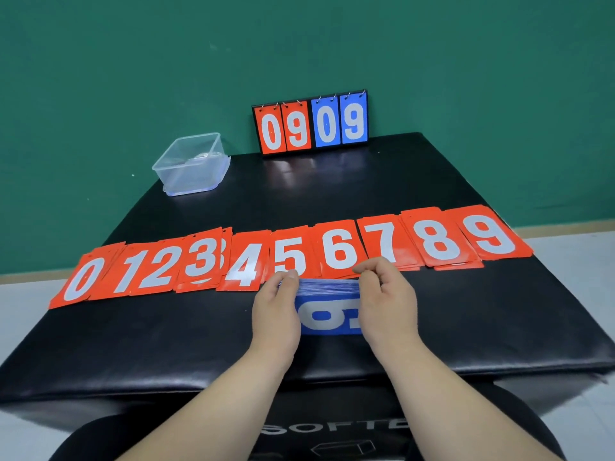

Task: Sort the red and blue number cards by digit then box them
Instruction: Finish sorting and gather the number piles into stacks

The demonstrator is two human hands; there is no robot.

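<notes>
Far left at the back, the clear box (191, 164) sits well apart from everything, right by the counter (332, 201) corner. That's a long carry later.

The red row runs 0 to 9 across the middle. The 0 pile (81, 281) hangs close to the left edge, so one bump could send it off. The 3 pile (199, 261) is messy and overlaps its neighbours, so cards could easily migrate between piles.

In the centre, the left hand (276, 307) is curled round one side of the blue stack (327, 307), thumb on top. The right hand (387, 301) pinches the other side. The stack sits just in front of the 5 and 6 piles. It's thick and looks slick, so I'd guess a loose squeeze fans it over the reds. The top card lies sideways too, so 6 or 9 is an easy misread.

The 9 pile (489, 234) also sits near the right edge.
</notes>
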